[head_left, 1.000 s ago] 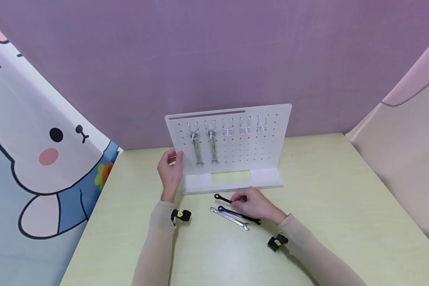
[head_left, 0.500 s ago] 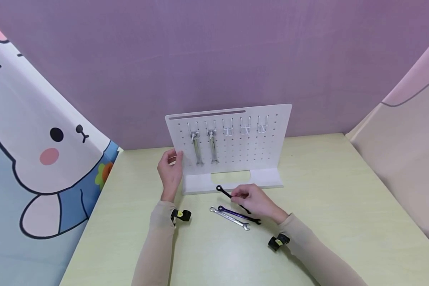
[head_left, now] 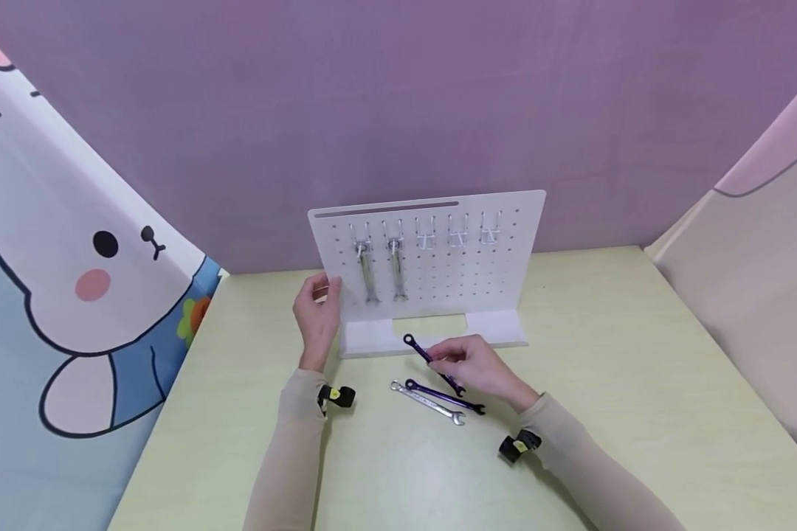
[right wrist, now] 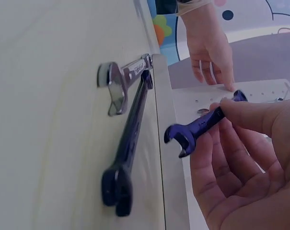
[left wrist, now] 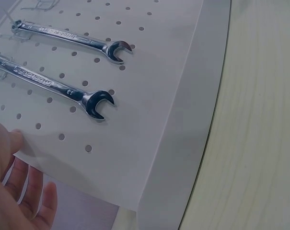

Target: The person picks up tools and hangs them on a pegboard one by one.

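Note:
My right hand (head_left: 481, 365) pinches a dark purple combination wrench (right wrist: 197, 127) between thumb and fingers, just above the table. Its ring end (head_left: 409, 339) points toward the pegboard and its open jaw end back toward me. Beneath it lie a second purple wrench (head_left: 441, 397) and a silver wrench (head_left: 432, 404), close together on the table. A white pegboard stand (head_left: 452, 276) stands behind them. My left hand (head_left: 319, 317) holds the board's left edge, thumb on the front face and fingers behind. Two silver wrenches (left wrist: 70, 36) hang by their ring ends from the board's two leftmost hooks.
Three wire hooks (head_left: 457, 234) to the right on the board carry nothing. The stand's white base (head_left: 365, 339) has a cutout at its middle. A purple curtain (head_left: 398, 96) rises behind the pale table (head_left: 611, 354), with a cartoon-printed cloth (head_left: 126, 317) at left.
My right hand has raised the purple wrench from near the table, moving it slightly toward the pegboard and tilting it more steeply. My left hand stays on the board's edge.

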### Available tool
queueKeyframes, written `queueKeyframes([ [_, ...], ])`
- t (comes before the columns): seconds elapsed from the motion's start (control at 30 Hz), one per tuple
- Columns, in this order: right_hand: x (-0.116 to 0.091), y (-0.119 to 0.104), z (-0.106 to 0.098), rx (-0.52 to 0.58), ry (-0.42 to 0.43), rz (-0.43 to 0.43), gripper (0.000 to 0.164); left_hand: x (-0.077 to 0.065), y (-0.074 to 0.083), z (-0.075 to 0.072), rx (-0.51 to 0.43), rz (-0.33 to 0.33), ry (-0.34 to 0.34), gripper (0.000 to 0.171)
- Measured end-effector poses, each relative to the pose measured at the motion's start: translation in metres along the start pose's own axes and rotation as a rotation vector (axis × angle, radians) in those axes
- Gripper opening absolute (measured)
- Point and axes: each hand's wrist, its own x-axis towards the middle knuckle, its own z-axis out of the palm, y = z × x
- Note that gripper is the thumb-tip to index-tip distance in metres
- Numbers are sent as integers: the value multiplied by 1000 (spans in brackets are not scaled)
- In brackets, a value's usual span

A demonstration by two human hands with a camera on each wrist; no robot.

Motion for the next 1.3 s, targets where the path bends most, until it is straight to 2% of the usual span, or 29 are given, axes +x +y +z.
queueKeyframes([
  [0.37, -1, -10, -3, 41, 53, 21, 26, 1, 4, -1, 5, -2, -9, 28],
  [0.63, 1, -15, -12, 118, 120, 21, 26, -1, 5, -2, -2, -6, -7, 28],
  [1.0, 11, -32, -22, 158, 191, -10, 27, -1, 3, -2, 9, 2, 13, 29],
  [1.3, 20, -46, -26, 199, 231, -29, 28, 0, 2, -1, 0, -4, -2, 29],
])
